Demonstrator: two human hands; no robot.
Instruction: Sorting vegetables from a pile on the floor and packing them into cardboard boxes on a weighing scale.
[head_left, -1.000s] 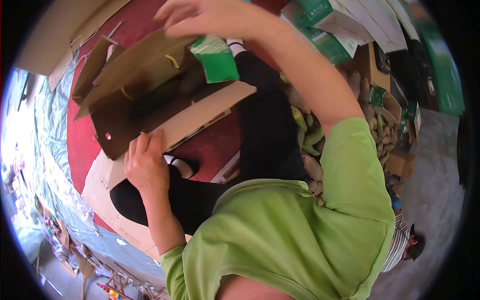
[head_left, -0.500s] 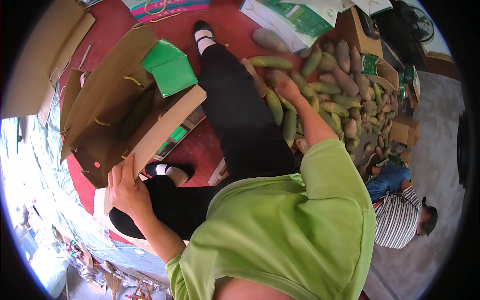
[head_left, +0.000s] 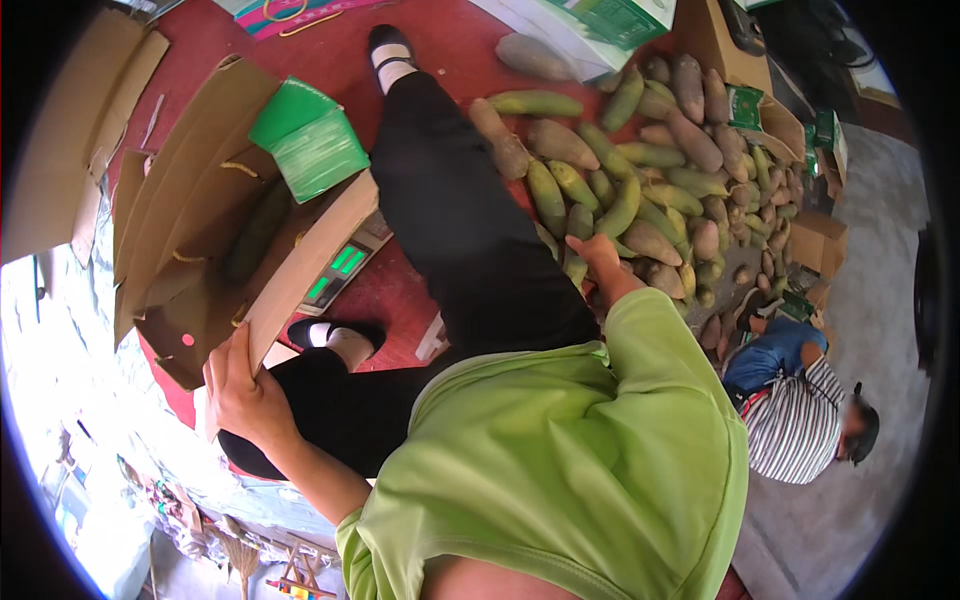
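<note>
Two hands are showing in our head view, both reaching out from green sleeves. Our left hand (head_left: 240, 385) is gripping the near edge of the open cardboard box (head_left: 215, 230), its fingers (head_left: 222, 362) curling over the flap and holding it. The box is sitting on the red floor (head_left: 400, 290) to our left, tilted open, with a long green fruit (head_left: 255, 232) lying inside and a green packet (head_left: 310, 135) resting on its far flap. A weighing scale with a green display (head_left: 340, 268) is peeking out from under the box. Our right hand (head_left: 605, 262) is reaching into the near edge of the pile of green and brownish fruit (head_left: 640, 170) spread on the floor to our right; we cannot tell whether its fingers are wide or holding anything. Another person in a striped shirt (head_left: 795, 425) is crouching beyond the pile.
</note>
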